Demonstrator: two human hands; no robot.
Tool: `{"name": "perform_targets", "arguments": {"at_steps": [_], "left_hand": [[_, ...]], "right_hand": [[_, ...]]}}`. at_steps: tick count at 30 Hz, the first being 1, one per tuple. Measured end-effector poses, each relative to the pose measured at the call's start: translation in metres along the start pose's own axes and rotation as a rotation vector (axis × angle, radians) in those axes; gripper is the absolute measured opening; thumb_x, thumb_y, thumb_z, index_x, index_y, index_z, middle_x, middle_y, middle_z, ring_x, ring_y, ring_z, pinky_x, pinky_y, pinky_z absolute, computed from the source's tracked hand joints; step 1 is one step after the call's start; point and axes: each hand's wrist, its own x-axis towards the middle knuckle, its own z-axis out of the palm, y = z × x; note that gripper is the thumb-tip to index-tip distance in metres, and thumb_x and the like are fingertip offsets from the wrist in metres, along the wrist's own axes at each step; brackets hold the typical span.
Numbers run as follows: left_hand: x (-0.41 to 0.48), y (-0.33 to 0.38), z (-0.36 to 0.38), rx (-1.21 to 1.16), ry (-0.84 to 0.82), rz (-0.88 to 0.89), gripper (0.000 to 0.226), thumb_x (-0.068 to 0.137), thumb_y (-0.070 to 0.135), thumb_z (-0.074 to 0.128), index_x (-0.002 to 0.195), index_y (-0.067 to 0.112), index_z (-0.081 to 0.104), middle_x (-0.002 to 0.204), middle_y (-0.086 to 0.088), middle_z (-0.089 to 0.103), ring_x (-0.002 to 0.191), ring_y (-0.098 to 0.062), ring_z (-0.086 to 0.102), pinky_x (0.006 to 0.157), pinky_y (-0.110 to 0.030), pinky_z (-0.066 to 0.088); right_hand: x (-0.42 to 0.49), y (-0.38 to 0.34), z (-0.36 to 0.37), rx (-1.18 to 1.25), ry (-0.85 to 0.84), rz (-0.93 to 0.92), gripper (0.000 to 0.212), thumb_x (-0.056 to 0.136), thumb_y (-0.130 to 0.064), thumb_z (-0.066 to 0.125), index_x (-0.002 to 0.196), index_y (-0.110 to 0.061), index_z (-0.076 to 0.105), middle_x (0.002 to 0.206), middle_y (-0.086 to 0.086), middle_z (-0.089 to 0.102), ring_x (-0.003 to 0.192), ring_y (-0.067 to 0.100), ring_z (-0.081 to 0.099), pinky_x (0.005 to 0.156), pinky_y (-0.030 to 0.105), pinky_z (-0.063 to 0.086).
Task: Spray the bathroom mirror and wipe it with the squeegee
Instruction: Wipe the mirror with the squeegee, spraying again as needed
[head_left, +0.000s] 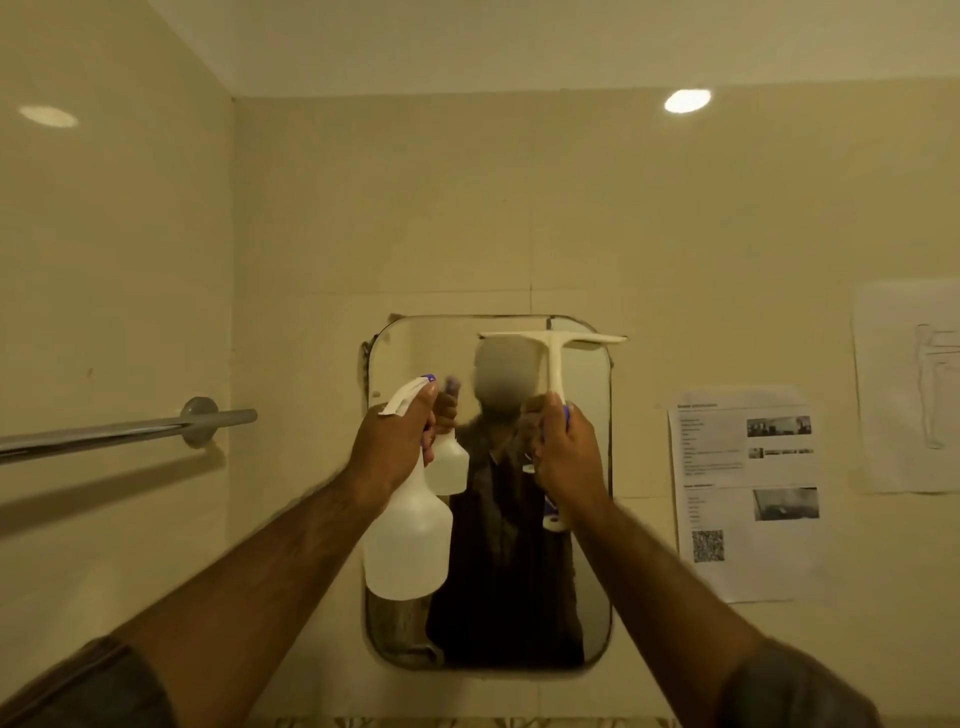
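Note:
A rounded rectangular mirror hangs on the beige tiled wall straight ahead. My left hand is shut around the neck of a translucent white spray bottle, its nozzle pointing at the mirror's left part. My right hand grips the blue-and-white handle of a white squeegee. The squeegee's blade lies level along the mirror's top edge, towards the right corner. The glass reflects both hands, the bottle and a person in dark clothes.
A chrome towel bar sticks out from the left wall at hand height. Two printed paper sheets hang on the wall right of the mirror. A round ceiling light glows at upper right.

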Motion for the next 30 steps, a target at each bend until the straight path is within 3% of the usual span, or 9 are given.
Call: {"name": "perform_targets", "arguments": {"at_steps": [6, 12, 14, 18, 21, 24, 26, 30], "left_hand": [[0.005, 0.014, 0.007, -0.258, -0.122, -0.024, 0.039, 0.091, 0.047, 0.060, 0.084, 0.009, 0.067, 0.067, -0.007, 0.069, 0.054, -0.014, 0.067, 0.052, -0.021, 0.055], [0.011, 0.000, 0.014, -0.274, -0.092, -0.059, 0.037, 0.089, 0.048, 0.062, 0.085, 0.013, 0.068, 0.067, -0.004, 0.070, 0.058, -0.014, 0.067, 0.059, -0.028, 0.059], [0.012, -0.006, 0.014, -0.266, -0.078, -0.054, 0.036, 0.089, 0.050, 0.061, 0.085, 0.015, 0.068, 0.070, -0.004, 0.071, 0.062, -0.015, 0.067, 0.067, -0.032, 0.060], [0.011, -0.017, 0.016, -0.227, -0.056, -0.034, 0.037, 0.089, 0.050, 0.061, 0.083, 0.014, 0.067, 0.066, -0.001, 0.070, 0.061, -0.013, 0.065, 0.067, -0.031, 0.059], [0.010, -0.023, 0.017, -0.222, -0.052, -0.038, 0.036, 0.091, 0.047, 0.060, 0.083, 0.013, 0.066, 0.064, 0.001, 0.071, 0.063, -0.015, 0.065, 0.070, -0.032, 0.059], [0.009, -0.027, 0.019, -0.219, -0.065, -0.057, 0.037, 0.092, 0.048, 0.058, 0.083, 0.013, 0.066, 0.070, -0.004, 0.070, 0.066, -0.018, 0.065, 0.075, -0.036, 0.059], [0.007, -0.030, 0.019, -0.205, -0.068, -0.065, 0.037, 0.092, 0.049, 0.057, 0.084, 0.014, 0.066, 0.073, -0.006, 0.070, 0.065, -0.018, 0.066, 0.074, -0.035, 0.059], [0.001, -0.034, 0.019, -0.202, -0.082, -0.080, 0.037, 0.092, 0.049, 0.057, 0.087, 0.014, 0.066, 0.072, -0.004, 0.071, 0.062, -0.016, 0.066, 0.064, -0.030, 0.060]], "right_hand": [[0.034, 0.001, 0.000, -0.106, -0.020, -0.041, 0.048, 0.101, -0.049, 0.037, 0.108, -0.006, 0.059, 0.080, 0.009, 0.060, 0.064, 0.018, 0.056, 0.051, 0.020, 0.051], [0.028, 0.030, -0.014, -0.168, -0.060, -0.036, 0.044, 0.099, -0.049, 0.042, 0.107, -0.009, 0.059, 0.080, 0.016, 0.061, 0.068, 0.028, 0.057, 0.066, 0.042, 0.054], [0.005, 0.054, -0.021, -0.171, -0.051, 0.012, 0.040, 0.096, -0.052, 0.046, 0.107, -0.017, 0.061, 0.079, 0.011, 0.063, 0.066, 0.020, 0.059, 0.063, 0.036, 0.054], [-0.060, 0.119, -0.031, -0.227, -0.045, 0.138, 0.047, 0.096, -0.054, 0.044, 0.124, -0.018, 0.057, 0.081, -0.005, 0.062, 0.067, 0.005, 0.059, 0.060, 0.022, 0.049], [-0.109, 0.158, -0.034, -0.267, -0.003, 0.280, 0.046, 0.085, -0.064, 0.043, 0.102, -0.027, 0.064, 0.070, -0.002, 0.065, 0.061, 0.004, 0.062, 0.058, 0.022, 0.053], [-0.147, 0.186, -0.037, -0.341, 0.031, 0.376, 0.026, 0.094, -0.054, 0.047, 0.090, -0.033, 0.063, 0.075, -0.001, 0.068, 0.073, 0.010, 0.067, 0.072, 0.034, 0.058], [-0.167, 0.198, -0.042, -0.398, 0.077, 0.442, 0.016, 0.096, -0.047, 0.050, 0.087, -0.037, 0.059, 0.077, -0.001, 0.069, 0.076, 0.013, 0.067, 0.077, 0.035, 0.057], [-0.202, 0.207, -0.049, -0.451, 0.109, 0.573, 0.021, 0.096, -0.038, 0.056, 0.082, -0.024, 0.064, 0.071, 0.002, 0.065, 0.070, 0.018, 0.063, 0.066, 0.026, 0.047]]}}
